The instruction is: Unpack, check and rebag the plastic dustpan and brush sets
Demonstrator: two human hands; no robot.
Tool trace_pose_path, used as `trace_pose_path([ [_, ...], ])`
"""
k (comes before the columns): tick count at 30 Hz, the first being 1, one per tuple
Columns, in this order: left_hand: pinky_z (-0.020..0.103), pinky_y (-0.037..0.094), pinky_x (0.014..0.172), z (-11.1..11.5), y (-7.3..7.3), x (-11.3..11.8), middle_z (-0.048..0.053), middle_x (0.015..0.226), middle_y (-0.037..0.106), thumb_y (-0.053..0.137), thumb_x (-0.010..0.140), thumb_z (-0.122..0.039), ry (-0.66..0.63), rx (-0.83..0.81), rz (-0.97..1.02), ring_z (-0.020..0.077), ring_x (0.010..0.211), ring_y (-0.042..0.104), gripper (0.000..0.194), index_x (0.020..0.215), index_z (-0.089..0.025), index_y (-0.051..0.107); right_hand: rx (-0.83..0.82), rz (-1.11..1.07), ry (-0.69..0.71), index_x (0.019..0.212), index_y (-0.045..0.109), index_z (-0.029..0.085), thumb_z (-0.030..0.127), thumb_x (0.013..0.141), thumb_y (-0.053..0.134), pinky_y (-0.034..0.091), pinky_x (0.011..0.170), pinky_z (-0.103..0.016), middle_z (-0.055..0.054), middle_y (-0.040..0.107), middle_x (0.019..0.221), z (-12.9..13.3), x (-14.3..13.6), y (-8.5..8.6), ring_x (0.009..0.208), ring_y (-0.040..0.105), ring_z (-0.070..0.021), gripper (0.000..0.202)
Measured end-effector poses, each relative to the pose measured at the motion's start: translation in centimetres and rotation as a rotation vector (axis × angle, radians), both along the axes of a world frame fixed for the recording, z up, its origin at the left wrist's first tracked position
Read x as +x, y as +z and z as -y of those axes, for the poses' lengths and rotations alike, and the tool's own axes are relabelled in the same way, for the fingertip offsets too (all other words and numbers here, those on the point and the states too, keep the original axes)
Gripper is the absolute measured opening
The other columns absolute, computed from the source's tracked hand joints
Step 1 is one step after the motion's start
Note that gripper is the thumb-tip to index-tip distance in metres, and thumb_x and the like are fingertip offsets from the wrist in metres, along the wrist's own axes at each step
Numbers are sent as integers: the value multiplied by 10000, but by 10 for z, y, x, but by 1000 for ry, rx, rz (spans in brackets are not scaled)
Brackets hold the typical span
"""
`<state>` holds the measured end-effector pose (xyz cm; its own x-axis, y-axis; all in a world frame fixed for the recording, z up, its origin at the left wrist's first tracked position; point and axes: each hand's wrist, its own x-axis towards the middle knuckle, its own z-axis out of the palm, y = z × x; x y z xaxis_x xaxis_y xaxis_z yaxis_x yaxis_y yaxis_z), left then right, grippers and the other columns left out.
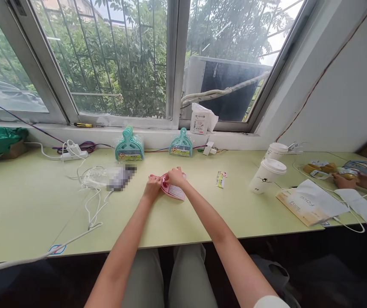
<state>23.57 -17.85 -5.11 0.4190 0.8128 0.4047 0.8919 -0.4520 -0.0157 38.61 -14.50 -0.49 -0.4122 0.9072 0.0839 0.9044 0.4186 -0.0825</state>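
Note:
A small pink dustpan with a white-bristled brush (174, 191) lies on the light green table, its handle end toward the left. My left hand (153, 186) is closed round the handle end. Over the upper part of the dustpan, my right hand (174, 176) has its fingers pressed together on the pink set; the fingertips are partly hidden. To the right of my hands a small printed card (221, 179) lies flat. Wrapped green dustpan sets stand at the back, a stack (129, 145) on the left and another (181, 144) nearer the middle.
White cables and a power strip (74, 152) lie on the left of the table (26, 205). Two white cups (268, 174) and a tissue box (311, 202) stand at the right. Beyond them another person's hand (345, 180) touches a yellowish object.

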Motion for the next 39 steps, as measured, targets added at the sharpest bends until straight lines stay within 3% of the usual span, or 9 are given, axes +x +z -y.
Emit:
trace_pose_path([
  [9,360,423,740,-10,1,5,204,917,632,320,851,-4,-44,0,-176,257,878,597,318,999,-52,598,-35,79,-42,890,731,234,348,812,577,261,940,-399,-101,717,927,-4,-2,4,936,613,-229,206],
  [19,398,449,742,-21,6,-7,190,843,628,378,830,-20,-262,-81,-254,284,842,628,241,848,-88,609,-26,100,-31,864,712,150,245,815,541,298,827,-332,-139,710,906,1,-3,4,862,619,-214,202],
  [22,444,398,945,-13,0,-10,185,1036,616,410,840,-66,-184,-2,67,273,1047,580,284,1043,-121,601,20,14,-40,892,710,188,331,814,542,319,815,-315,-102,712,920,7,2,-5,928,596,-221,234],
  [25,449,325,1044,-9,-3,-3,186,1331,471,420,879,-178,80,93,708,259,1231,465,428,1307,-157,443,60,-140,-146,938,705,234,418,807,549,347,818,-296,-64,714,946,5,6,-13,982,579,-219,275],
  [28,392,427,954,-19,3,11,172,1325,490,468,886,-355,116,-265,1204,250,1160,532,510,1348,-156,386,106,-308,-302,1026,680,248,474,858,470,378,827,-277,-59,701,1037,-11,5,-14,1012,583,-205,351],
  [30,356,483,865,-31,9,16,148,1201,589,573,822,-421,0,-623,1310,247,1061,593,547,1285,-154,456,103,-423,-297,1084,657,238,458,889,427,404,817,-250,-57,687,1089,-26,5,-13,1007,596,-179,373],
  [32,329,504,819,-42,12,14,134,1127,632,656,757,-373,-56,-781,1382,234,1005,618,531,1214,-143,513,93,-506,-231,1125,642,219,386,922,369,425,820,-233,-59,677,1122,-43,9,-11,1002,605,-158,378],
  [36,317,514,814,-61,6,-5,133,1116,639,639,737,-263,36,-725,1614,201,942,640,430,1135,-126,555,220,-489,-296,1204,605,180,159,927,234,405,946,-266,-80,624,1237,-73,37,-14,1123,561,-154,464],
  [39,310,518,817,-73,-1,-20,104,1109,643,644,722,-270,51,-638,1695,190,936,644,416,1115,-160,565,230,-287,-273,1315,525,182,61,883,262,328,1061,-305,-73,498,1401,-94,65,-19,1304,418,-151,519],
])
